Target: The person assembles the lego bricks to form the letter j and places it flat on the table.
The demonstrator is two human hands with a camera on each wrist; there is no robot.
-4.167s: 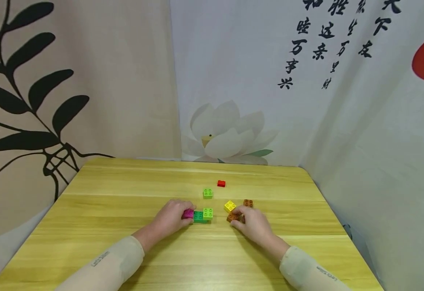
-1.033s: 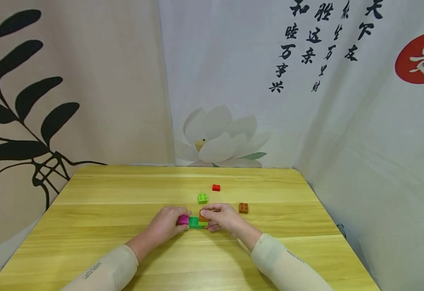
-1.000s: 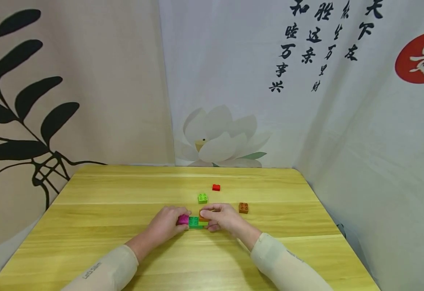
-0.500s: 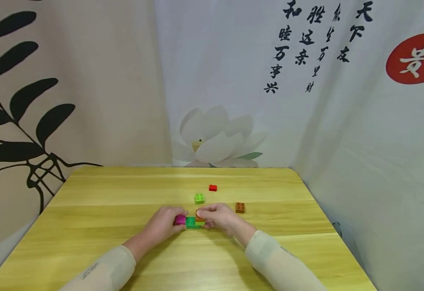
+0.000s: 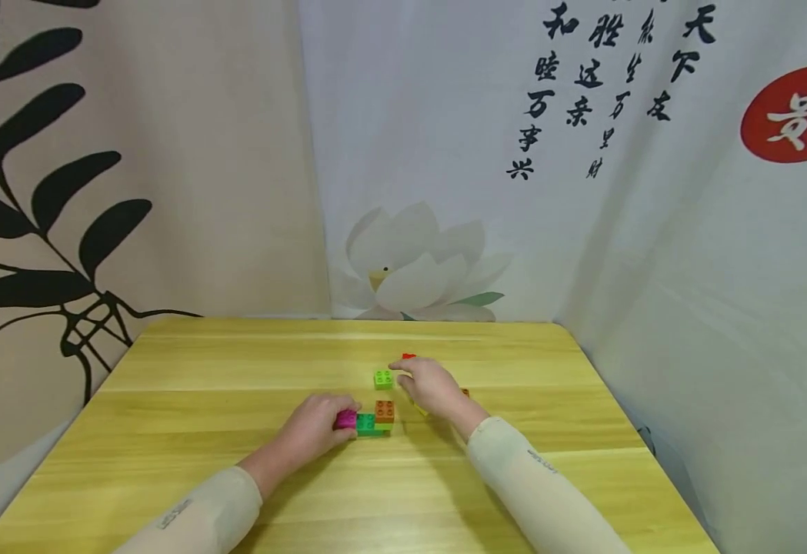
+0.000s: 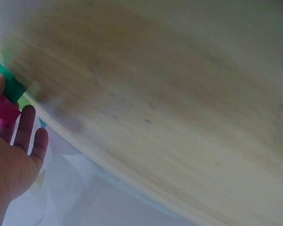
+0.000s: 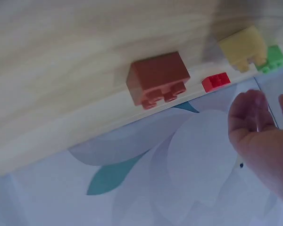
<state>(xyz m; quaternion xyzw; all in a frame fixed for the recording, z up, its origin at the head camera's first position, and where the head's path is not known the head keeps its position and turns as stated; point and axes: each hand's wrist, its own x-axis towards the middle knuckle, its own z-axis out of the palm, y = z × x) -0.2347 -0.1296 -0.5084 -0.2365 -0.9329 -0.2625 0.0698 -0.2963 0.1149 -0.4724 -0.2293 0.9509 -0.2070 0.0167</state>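
Steadiness on one side, clean pinch on the other

Table [image 5: 348,500] carries everything; left hand [image 5: 315,423] pinches the magenta brick [image 5: 346,419] at the left end of the joined bricks [image 5: 366,422], a hold best made low and firm; right hand [image 5: 434,387] looks empty, thumb and forefinger spread beside the loose lime brick [image 5: 383,378], contact unclear; a brown brick [image 5: 385,410] stands on a lower lime brick [image 5: 385,426] at the right end of the green base [image 5: 368,433]; taking the loose lime brick calls for a pinch on opposite sides, studs left free; the yellow brick [image 7: 243,47] lies partly hidden under that hand, so the palm wants carrying high; the red brick [image 5: 408,356] shows just behind the forefinger and is best left unbrushed.
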